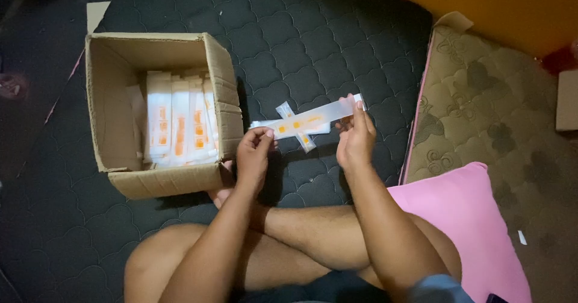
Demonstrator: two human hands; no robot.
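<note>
Right at the middle of the frame, a long flat white packet with orange marks (307, 120) is held in the air between both hands, its long axis running nearly level across the picture and rising slightly toward the right. The left hand (253, 155) pinches the packet's left end between thumb and fingertips, while the right hand (355, 137) grips the right end, thumb on top near the tip, so each hand is closed on one end and neither is nearer the middle. A second, shorter packet (296, 135) crosses behind the first at a slant; whether a hand holds it or it clings to the long one cannot be told. Left of the hands, close beside the left one, an open cardboard box (114, 86) sits with its mouth up, and a row of similar white and orange packets (180, 125) stands on edge against its right wall. All of this rests on a dark quilted mattress (313, 32). The person's crossed bare legs (289, 237) fill the lower middle, a pink pillow (469, 218) lies at lower right, and a brown patterned mattress (494, 116) lies at right.
</note>
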